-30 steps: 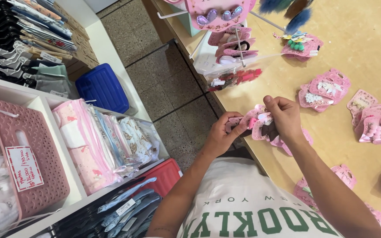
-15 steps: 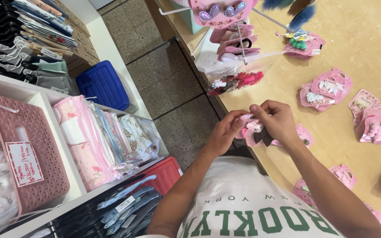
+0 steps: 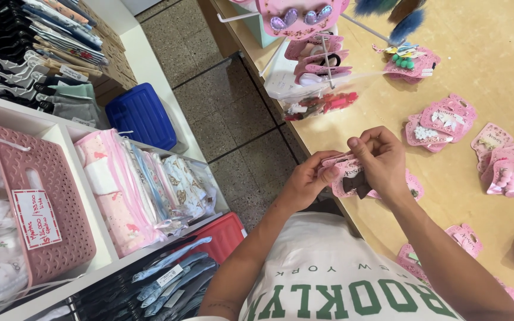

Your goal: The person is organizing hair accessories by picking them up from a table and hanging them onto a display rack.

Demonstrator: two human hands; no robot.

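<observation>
My left hand (image 3: 306,183) and my right hand (image 3: 383,159) meet at the near edge of a light wooden table (image 3: 495,89). Together they hold a small pink hair-accessory card (image 3: 345,177) with a dark bow on it. My left fingers pinch its left end and my right fingers close over its top. Just under the hands another pink card (image 3: 413,185) lies flat on the table.
More pink cards lie in piles on the table (image 3: 441,122) (image 3: 507,163). A rack of hanging accessories (image 3: 319,56) stands behind. At left are a white shelf with a pink basket (image 3: 55,202), folded pink items (image 3: 117,190), a blue bin (image 3: 141,116) and a red box (image 3: 224,235).
Both hands have stayed together on the pink card, shifting slightly left and toward the table's edge while the fingers work on it.
</observation>
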